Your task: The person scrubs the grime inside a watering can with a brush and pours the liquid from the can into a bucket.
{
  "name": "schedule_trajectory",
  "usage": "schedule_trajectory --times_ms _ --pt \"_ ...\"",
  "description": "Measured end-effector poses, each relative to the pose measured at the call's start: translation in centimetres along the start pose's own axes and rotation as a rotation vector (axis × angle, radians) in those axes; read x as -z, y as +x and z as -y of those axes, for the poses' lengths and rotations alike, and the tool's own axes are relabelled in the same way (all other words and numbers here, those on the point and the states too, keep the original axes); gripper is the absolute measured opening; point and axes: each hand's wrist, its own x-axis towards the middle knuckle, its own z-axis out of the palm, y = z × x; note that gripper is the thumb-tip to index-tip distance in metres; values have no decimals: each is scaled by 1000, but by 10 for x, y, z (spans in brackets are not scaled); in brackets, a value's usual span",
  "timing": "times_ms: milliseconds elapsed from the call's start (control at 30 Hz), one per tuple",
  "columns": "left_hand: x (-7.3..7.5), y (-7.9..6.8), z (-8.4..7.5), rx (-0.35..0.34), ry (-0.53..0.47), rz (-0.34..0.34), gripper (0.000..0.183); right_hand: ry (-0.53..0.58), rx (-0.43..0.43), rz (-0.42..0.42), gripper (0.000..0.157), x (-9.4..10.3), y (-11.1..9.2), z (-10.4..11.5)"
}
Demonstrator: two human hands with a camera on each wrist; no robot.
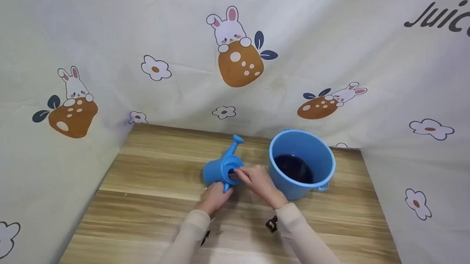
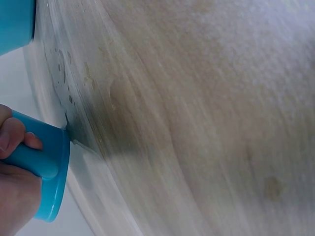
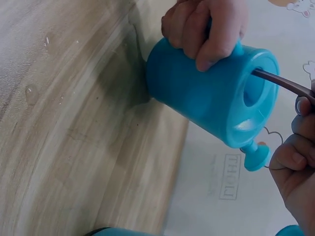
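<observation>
A blue watering can (image 1: 214,172) stands on the wooden table, its spout pointing to the back. My left hand (image 1: 215,198) grips its handle, with the fingers wrapped round it in the right wrist view. My right hand (image 1: 259,181) is just right of the can's top opening. Between its thumb and fingers it pinches a thin dark brown rod (image 3: 283,82), slanting into the opening. The rod's lower end is hidden inside the can, so its kind does not show. Right of both hands stands a blue bucket (image 1: 318,154) containing dark liquid (image 1: 293,169).
Wet patches and drops (image 3: 32,93) lie on the wooden tabletop (image 1: 144,225). A pale cloth (image 1: 179,95) printed with rabbits and flowers hangs behind and at both sides of the table. The bucket's side lug (image 1: 323,187) sticks out at its front right.
</observation>
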Motion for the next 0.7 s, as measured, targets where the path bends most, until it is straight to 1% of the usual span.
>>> schedule_trajectory --times_ms 167,367,533,700 --pt "2 -2 1 0 -7 -1 38 69 -47 -5 33 5 -2 -2" --pt "1 -1 1 27 -6 11 37 173 -94 11 40 8 -3 -4" --pt "2 -2 -1 33 -10 10 36 189 -97 -7 45 9 -4 -5" --pt "1 -2 0 27 -22 2 36 200 -95 -14 45 7 -3 -6"
